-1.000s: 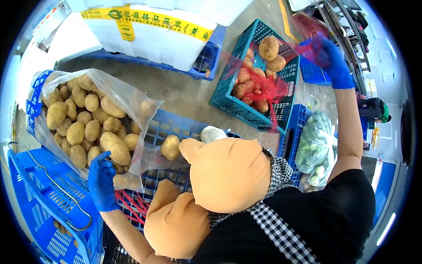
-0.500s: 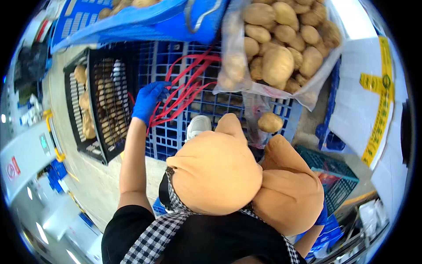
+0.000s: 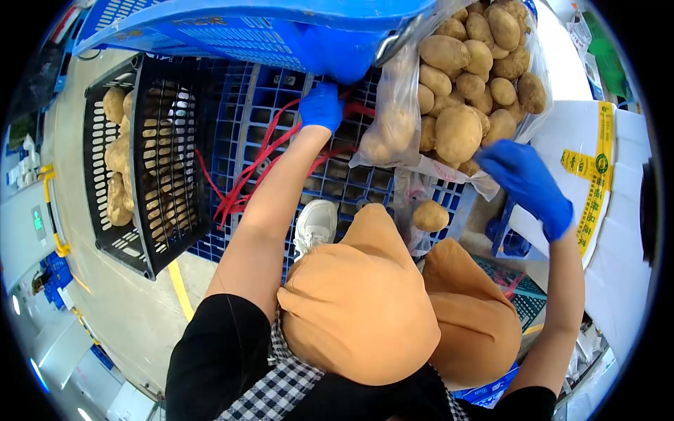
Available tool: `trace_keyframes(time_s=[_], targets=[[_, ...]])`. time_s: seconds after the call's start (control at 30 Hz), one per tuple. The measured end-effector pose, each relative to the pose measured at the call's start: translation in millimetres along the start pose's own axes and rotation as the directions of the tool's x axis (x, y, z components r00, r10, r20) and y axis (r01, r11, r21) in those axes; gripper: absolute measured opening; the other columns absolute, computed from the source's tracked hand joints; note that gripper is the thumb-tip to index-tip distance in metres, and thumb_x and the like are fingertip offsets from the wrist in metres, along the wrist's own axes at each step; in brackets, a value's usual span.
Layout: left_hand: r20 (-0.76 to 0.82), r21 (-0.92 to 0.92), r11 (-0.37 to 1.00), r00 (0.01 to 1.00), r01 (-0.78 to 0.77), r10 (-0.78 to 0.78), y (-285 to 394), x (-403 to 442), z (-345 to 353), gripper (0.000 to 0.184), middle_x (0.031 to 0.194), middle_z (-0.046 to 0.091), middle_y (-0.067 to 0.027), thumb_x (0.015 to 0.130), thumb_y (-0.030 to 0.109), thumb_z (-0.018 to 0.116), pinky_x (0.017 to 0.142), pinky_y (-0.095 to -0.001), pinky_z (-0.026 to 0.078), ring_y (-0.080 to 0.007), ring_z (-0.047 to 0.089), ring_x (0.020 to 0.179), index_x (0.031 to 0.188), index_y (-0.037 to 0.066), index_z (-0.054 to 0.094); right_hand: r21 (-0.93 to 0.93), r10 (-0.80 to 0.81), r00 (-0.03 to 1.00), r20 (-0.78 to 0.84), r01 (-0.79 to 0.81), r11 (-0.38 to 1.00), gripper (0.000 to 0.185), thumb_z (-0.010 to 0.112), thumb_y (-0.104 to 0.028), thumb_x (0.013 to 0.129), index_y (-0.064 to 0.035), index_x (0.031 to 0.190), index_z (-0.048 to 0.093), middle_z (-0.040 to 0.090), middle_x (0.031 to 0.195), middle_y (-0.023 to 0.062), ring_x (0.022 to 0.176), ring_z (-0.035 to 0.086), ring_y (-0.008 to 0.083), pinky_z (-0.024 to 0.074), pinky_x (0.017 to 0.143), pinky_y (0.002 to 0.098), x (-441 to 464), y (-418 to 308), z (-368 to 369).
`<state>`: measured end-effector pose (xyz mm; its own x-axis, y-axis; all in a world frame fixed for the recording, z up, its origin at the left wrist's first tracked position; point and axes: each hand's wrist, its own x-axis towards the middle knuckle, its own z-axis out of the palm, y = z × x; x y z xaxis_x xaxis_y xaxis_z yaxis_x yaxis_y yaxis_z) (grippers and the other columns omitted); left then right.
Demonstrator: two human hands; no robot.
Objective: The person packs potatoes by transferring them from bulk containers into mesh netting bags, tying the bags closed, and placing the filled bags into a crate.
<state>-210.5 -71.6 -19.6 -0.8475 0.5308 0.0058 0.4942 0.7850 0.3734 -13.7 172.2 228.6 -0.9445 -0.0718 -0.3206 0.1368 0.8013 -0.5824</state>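
Blue pallet [image 3: 242, 123], red straps [image 3: 235, 201] slanting up-right, left hand [image 3: 321, 109] alongside, right hand [image 3: 530, 184] by potato bag [image 3: 397, 105], fingers' hold unclear

Left of the potato bag [image 3: 458, 132], which the top edge cuts off, the left hand [image 3: 321, 107] has its fingertips out of sight at the cropped blue crate [image 3: 232, 34]. Below the bag's right side, the right hand [image 3: 528, 184] is blurred, contact unclear. Farther below, a leg [image 3: 467, 309] partly hides the teal crate [image 3: 532, 303].
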Motion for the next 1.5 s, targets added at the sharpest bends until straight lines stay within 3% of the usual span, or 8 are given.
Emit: trace_keyframes(time_s=[0.37, 0.43, 0.63, 0.83, 0.87, 0.93, 1.13, 1.5], targets=[[0.47, -0.751, 0.566, 0.877, 0.339, 0.098, 11, -71, -117, 0.014, 0.083, 0.063, -0.0082, 0.082, 0.014, 0.06, 0.074, -0.0303, 0.047, -0.0167, 0.06, 0.081, 0.09, 0.003, 0.064, 0.813, 0.007, 0.958, 0.285, -0.246, 0.527, 0.043, 0.057, -0.032, 0.085, -0.0067, 0.119, 0.052, 0.058, 0.093, 0.0024, 0.077, 0.052, 0.0088, 0.0421, 0.068, 0.0214, 114, -47, 83], [0.074, -0.682, 0.719, 0.965, -0.136, 0.253, 13, -81, -109, 0.014, 0.08, 0.062, -0.0096, 0.081, 0.014, 0.058, 0.068, -0.0344, 0.046, -0.0186, 0.058, 0.074, 0.089, 0.006, 0.065, 0.98, 0.053, 0.98, 0.192, -0.195, 0.05, 0.034, 0.055, -0.025, 0.086, -0.0052, 0.113, 0.055, 0.06, 0.101, 0.0073, 0.084, 0.057, 0.0138, 0.0457, 0.071, 0.0251, 137, -43, 113], [0.253, -0.668, 0.74, 0.96, 0.082, 0.121, 58, -72, -136, 0.035, 0.091, 0.061, -0.0104, 0.075, 0.039, 0.061, 0.074, -0.0355, 0.046, -0.0262, 0.058, 0.082, 0.094, 0.01, 0.065, 0.786, 0.067, 0.997, -0.033, -0.016, 0.619, 0.029, 0.043, -0.022, 0.089, 0.0001, 0.081, 0.06, 0.058, 0.062, 0.0062, 0.042, 0.047, 0.0102, 0.0344, 0.039, 0.0212, 129, -10, 94], [0.034, -0.647, 0.762, 0.999, 0.025, -0.004, 98, -52, -113, 0.029, 0.084, 0.059, -0.0143, 0.072, 0.034, 0.063, 0.07, -0.0363, 0.047, -0.0283, 0.059, 0.079, 0.086, 0.008, 0.065, 0.529, -0.083, 0.993, 0.088, 0.024, 0.848, 0.02, 0.048, -0.014, 0.084, 0.0009, 0.085, 0.061, 0.062, 0.066, 0.0093, 0.05, 0.055, 0.0112, 0.0408, 0.043, 0.0232, 120, 13, 125], [0.086, -0.623, 0.78, 0.996, 0.062, -0.01, 100, -47, -97, 0.021, 0.08, 0.059, -0.017, 0.072, 0.027, 0.061, 0.069, -0.0366, 0.047, -0.0289, 0.059, 0.077, 0.08, 0.007, 0.065, 0.575, -0.138, 0.971, -0.195, 0.227, 0.786, 0.02, 0.052, -0.014, 0.081, -0.0005, 0.093, 0.062, 0.063, 0.073, 0.0058, 0.056, 0.053, 0.0078, 0.0411, 0.047, 0.0223, 118, 30, 146], [0.057, -0.753, 0.657, 0.998, 0.029, 0.022, 96, -46, -90, 0.013, 0.076, 0.06, -0.0133, 0.077, 0.016, 0.057, 0.066, -0.0351, 0.046, -0.0255, 0.059, 0.072, 0.081, 0.006, 0.064, 0.755, 0.044, 0.987, 0.157, -0.148, 0.639, 0.026, 0.058, -0.022, 0.083, -0.0011, 0.099, 0.062, 0.055, 0.071, -0.0024, 0.057, 0.044, 0.0045, 0.0378, 0.052, 0.0198, 103, -15, 103], [0.235, -0.945, 0.236, 0.972, 0.225, 0.015, 111, -44, -104, 0.014, 0.067, 0.058, -0.0013, 0.084, 0.017, 0.061, 0.057, -0.0221, 0.044, -0.0076, 0.054, 0.062, 0.076, 0.006, 0.059, 0.869, 0.048, 0.999, -0.005, -0.019, 0.494, 0.023, 0.05, -0.023, 0.09, -0.0041, 0.084, 0.062, 0.052, 0.058, -0.0009, 0.052, 0.049, 0.0061, 0.039, 0.048, 0.0208, 65, -3, 79], [0.571, -0.794, 0.337, 0.811, 0.506, 0.127, 171, -58, -102, 0.015, 0.068, 0.052, 0.0024, 0.081, 0.016, 0.065, 0.051, -0.0183, 0.035, -0.0033, 0.043, 0.057, 0.081, 0.005, 0.054, 0.957, 0.261, 0.945, -0.196, 0.127, 0.26, 0.01, 0.055, -0.015, 0.087, -0.0059, 0.082, 0.054, 0.052, 0.072, -0.0017, 0.068, 0.047, 0.0047, 0.0398, 0.061, 0.0199, 27, 30, 108]])
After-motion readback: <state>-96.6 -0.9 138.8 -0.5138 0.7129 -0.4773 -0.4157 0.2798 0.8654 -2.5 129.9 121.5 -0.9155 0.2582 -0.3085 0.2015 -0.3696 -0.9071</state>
